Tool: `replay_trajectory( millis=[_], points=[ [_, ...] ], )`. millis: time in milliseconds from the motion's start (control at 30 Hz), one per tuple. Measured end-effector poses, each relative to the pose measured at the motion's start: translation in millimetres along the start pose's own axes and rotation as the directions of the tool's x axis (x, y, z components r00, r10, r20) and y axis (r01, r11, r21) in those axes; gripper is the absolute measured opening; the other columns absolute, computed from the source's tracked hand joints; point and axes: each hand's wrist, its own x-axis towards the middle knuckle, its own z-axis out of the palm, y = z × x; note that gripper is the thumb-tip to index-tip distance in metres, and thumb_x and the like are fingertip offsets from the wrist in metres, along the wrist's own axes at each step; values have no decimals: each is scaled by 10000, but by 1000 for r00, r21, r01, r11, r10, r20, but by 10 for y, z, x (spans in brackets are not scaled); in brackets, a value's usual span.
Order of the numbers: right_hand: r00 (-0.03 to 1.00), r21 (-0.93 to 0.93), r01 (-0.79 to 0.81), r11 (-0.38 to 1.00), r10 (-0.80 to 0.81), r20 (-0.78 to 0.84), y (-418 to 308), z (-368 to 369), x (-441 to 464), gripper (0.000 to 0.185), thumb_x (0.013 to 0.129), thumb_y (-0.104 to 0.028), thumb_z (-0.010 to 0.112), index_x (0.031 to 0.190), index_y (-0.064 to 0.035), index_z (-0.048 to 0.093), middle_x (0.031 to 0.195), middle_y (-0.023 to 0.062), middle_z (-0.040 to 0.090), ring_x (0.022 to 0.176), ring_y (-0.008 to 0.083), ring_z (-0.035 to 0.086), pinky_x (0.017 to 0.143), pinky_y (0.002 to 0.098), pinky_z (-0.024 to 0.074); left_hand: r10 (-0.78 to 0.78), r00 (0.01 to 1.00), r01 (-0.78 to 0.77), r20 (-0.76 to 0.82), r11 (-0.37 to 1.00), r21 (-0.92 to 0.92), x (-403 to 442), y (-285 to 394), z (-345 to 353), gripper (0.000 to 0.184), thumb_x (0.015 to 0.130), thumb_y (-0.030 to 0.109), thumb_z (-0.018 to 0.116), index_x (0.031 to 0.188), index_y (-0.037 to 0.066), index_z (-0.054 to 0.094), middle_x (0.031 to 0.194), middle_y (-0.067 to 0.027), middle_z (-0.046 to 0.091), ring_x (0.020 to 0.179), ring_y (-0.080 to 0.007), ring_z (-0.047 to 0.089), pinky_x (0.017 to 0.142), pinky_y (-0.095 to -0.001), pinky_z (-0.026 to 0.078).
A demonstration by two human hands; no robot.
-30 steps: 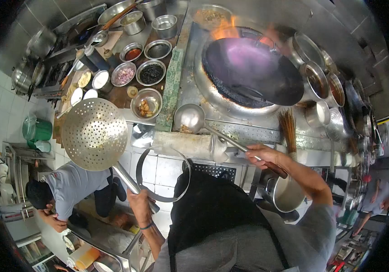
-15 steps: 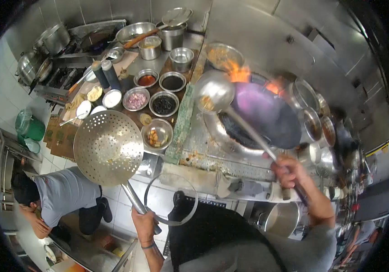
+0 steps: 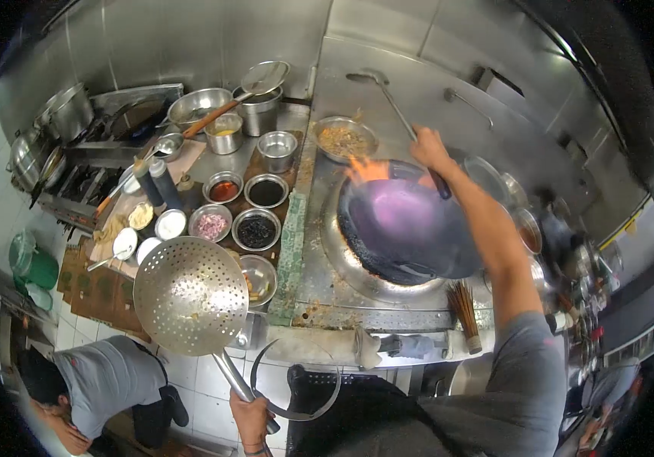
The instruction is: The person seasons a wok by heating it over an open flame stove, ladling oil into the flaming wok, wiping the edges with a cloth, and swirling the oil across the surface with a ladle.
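Note:
My left hand (image 3: 251, 421) is closed around the metal handle of a large perforated skimmer (image 3: 190, 297), which is held face up over the front of the counter. A curved metal ring (image 3: 334, 396) shows beside that hand; I cannot tell what it joins. My right hand (image 3: 430, 150) grips a long-handled ladle (image 3: 395, 107), reaching over the burner towards the back wall. The ladle's head is seen nearly edge-on, so its contents are hidden. Below that arm sits a dark wok (image 3: 418, 244) with a purple glow inside. Flames (image 3: 369, 170) rise at its back left rim.
A metal bowl of cooked food (image 3: 342, 142) stands behind the wok. Bowls of chopped onion (image 3: 210, 225), dark sauce (image 3: 267, 191) and red sauce (image 3: 224, 190) line the left counter. A bamboo brush (image 3: 463, 308) leans at the front right. Another person (image 3: 110, 381) bends low at left.
My right hand has swung the ladle away from the left of the wok, up towards the back wall. The skimmer stays in my left hand, slightly lower in view. The camera view has shifted.

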Motion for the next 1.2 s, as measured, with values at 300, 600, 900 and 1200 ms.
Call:
replay_trajectory(
  millis=[300,600,900,1200],
  points=[
    [944,22,-317,948,314,100,1477,-1111,-1043,351,798,-157,562,1050,75,644,857,266,677,699,371,682,676,446,527,112,989,-117,-94,992,-49,-225,-331,226,371,704,-10,542,1061,5,442,697,-58,508,423,-155,491,356,-290,438],
    [644,148,-763,630,762,75,3725,-844,-2097,250,719,-97,561,807,109,672,689,240,648,685,341,685,638,433,528,147,984,-139,-97,986,91,-754,-605,602,199,785,159,615,853,-27,598,613,-89,545,431,-176,460,400,-322,349],
    [375,801,-369,-471,713,592,5339,340,-1465,93,803,-70,541,743,-68,469,620,93,488,477,248,483,410,355,425,54,954,-36,-296,997,65,-1569,-325,1296,346,748,66,571,1080,23,485,791,-119,550,546,-243,538,375,-380,430],
    [531,657,-744,121,704,472,4910,36,-980,207,766,-61,564,606,38,650,783,210,692,727,312,694,680,447,526,177,937,-167,-302,984,56,-1789,-308,1540,380,759,63,575,1120,1,472,756,-103,532,505,-222,506,384,-352,420]
  ],
)
